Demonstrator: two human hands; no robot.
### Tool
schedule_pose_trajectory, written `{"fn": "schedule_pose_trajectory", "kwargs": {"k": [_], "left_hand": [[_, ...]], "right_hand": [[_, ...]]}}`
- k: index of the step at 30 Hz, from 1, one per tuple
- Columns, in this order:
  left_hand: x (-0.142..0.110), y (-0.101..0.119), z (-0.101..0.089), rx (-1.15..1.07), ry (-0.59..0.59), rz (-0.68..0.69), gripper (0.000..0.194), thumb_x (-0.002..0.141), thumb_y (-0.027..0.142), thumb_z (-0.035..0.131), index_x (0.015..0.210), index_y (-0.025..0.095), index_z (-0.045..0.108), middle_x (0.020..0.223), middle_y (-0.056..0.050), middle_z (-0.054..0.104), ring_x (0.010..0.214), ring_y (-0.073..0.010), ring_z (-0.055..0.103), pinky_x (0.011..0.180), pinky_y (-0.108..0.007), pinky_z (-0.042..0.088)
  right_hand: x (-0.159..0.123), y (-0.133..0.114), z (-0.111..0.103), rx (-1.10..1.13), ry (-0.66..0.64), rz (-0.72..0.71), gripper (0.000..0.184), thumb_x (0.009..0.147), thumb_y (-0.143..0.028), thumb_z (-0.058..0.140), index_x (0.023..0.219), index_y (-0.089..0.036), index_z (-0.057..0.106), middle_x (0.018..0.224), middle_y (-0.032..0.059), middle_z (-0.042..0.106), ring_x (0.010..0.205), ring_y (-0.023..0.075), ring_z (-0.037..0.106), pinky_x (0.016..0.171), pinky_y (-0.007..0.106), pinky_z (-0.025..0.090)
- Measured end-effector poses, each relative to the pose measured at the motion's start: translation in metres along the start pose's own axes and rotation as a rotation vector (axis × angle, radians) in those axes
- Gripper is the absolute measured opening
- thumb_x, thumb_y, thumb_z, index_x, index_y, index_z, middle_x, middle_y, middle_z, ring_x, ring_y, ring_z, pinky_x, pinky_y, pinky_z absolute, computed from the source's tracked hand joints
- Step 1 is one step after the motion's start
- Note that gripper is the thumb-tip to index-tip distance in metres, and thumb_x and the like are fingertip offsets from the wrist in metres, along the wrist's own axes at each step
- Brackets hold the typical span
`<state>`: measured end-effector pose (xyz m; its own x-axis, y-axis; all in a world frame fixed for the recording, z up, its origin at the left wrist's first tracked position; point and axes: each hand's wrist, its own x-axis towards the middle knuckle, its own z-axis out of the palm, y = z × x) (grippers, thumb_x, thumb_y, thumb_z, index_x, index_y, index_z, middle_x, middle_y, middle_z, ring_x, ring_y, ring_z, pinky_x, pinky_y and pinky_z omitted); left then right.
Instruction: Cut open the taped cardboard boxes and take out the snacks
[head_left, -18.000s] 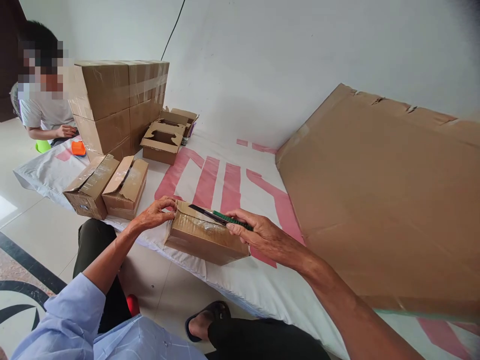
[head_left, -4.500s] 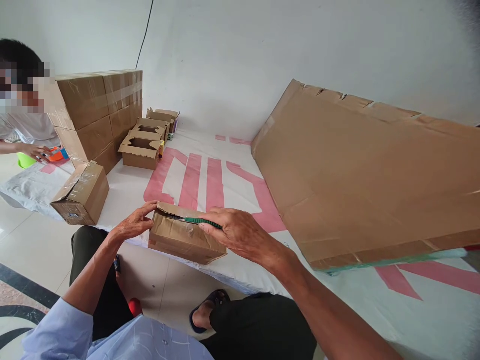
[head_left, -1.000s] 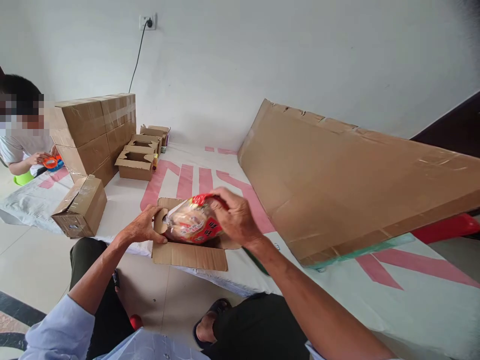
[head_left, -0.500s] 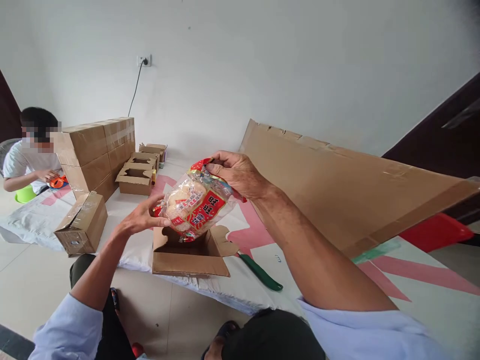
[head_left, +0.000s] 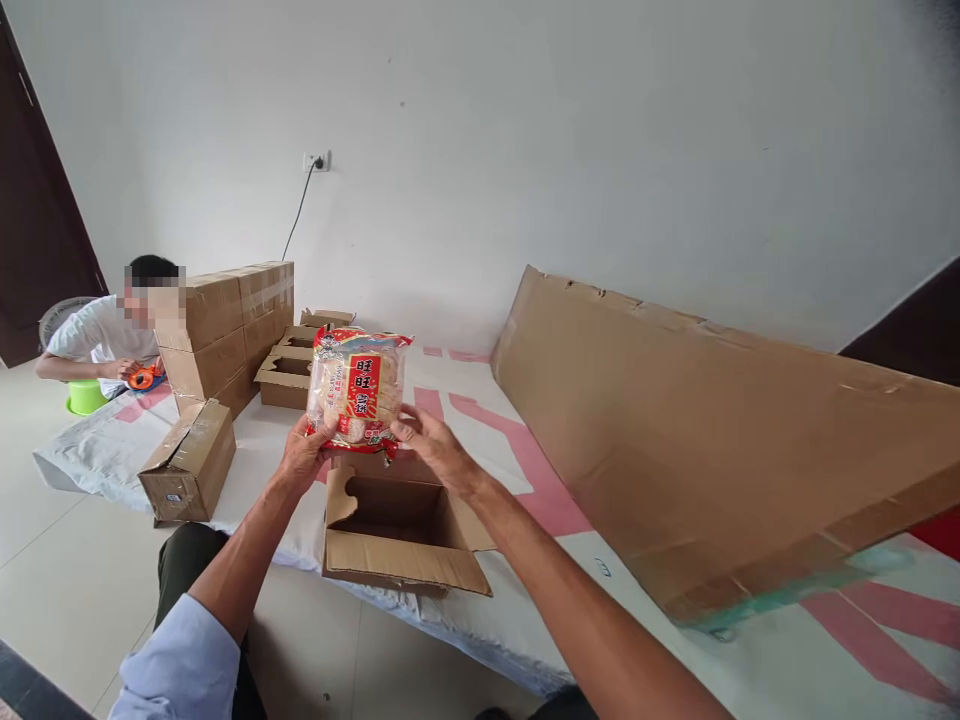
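Observation:
A red and clear bag of rice crackers (head_left: 358, 390) is held upright, its printed front facing me. My left hand (head_left: 304, 452) pinches its lower left corner, and my right hand (head_left: 435, 445) grips the lower right corner. Below and slightly nearer stands an open cardboard box (head_left: 409, 562), flaps spread; the visible part of its inside is dark and bare. My right forearm passes over the box's right flap.
A taped carton (head_left: 191, 465) sits left, before a wall of stacked cartons (head_left: 217, 335). Smaller open boxes (head_left: 281, 385) stand behind. A large cardboard sheet (head_left: 697, 440) leans at right. Another person (head_left: 105, 335) at far left handles an orange object (head_left: 142, 377).
The cracker bag has turned upright and moved up and left. My right hand has shifted from its top to its lower right corner. The view has swung; the green-handled tool is no longer visible.

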<state>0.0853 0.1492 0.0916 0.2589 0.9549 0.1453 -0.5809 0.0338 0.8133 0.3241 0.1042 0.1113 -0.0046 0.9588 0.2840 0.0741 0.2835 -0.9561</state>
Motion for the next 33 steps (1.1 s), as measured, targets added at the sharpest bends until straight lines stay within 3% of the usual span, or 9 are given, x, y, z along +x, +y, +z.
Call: {"fn": "schedule_pose_trajectory", "kwargs": {"k": [4,10,17,26,33], "left_hand": [[0.009,-0.010,-0.011,0.012,0.033,-0.047,0.068,0.061,0.039,0.108,0.114,0.014,0.074,0.107,-0.010,0.083,0.086,-0.0229,0.081,0.071,-0.032,0.071],[0.021,-0.020,-0.021,0.040,0.094,-0.121,0.060,0.064,0.033,0.107,0.111,0.014,0.074,0.101,-0.008,0.082,0.080,-0.0191,0.079,0.062,-0.026,0.069],[0.030,-0.028,-0.024,0.035,0.130,-0.148,0.058,0.067,0.027,0.105,0.114,0.013,0.074,0.100,-0.009,0.081,0.079,-0.0197,0.079,0.063,-0.027,0.069],[0.032,-0.033,-0.029,0.045,0.144,-0.178,0.057,0.068,0.027,0.104,0.114,0.013,0.074,0.101,-0.009,0.082,0.081,-0.0210,0.080,0.065,-0.027,0.069],[0.034,-0.033,-0.022,0.055,0.057,-0.142,0.065,0.063,0.035,0.106,0.116,0.015,0.074,0.106,-0.009,0.082,0.085,-0.0220,0.080,0.071,-0.030,0.069]], "right_hand": [[0.005,0.021,0.019,0.091,-0.015,0.061,0.069,0.075,-0.065,0.091,0.128,-0.025,0.073,0.122,0.0095,0.083,0.118,0.0329,0.076,0.092,0.042,0.067],[0.021,0.043,0.015,0.111,0.021,0.132,0.067,0.073,-0.060,0.091,0.128,-0.025,0.074,0.121,0.0088,0.082,0.102,0.0282,0.078,0.068,0.033,0.064],[0.029,0.063,0.015,0.120,0.053,0.134,0.066,0.072,-0.060,0.091,0.123,-0.022,0.076,0.119,0.0101,0.082,0.099,0.0272,0.077,0.069,0.032,0.063],[0.027,0.069,0.016,0.151,0.061,0.139,0.068,0.071,-0.061,0.092,0.125,-0.023,0.075,0.124,0.0102,0.081,0.102,0.0279,0.078,0.078,0.036,0.065],[0.012,0.058,0.017,0.241,0.011,0.173,0.075,0.069,-0.069,0.093,0.126,-0.024,0.074,0.125,0.0100,0.081,0.101,0.0270,0.077,0.069,0.032,0.061]]}}
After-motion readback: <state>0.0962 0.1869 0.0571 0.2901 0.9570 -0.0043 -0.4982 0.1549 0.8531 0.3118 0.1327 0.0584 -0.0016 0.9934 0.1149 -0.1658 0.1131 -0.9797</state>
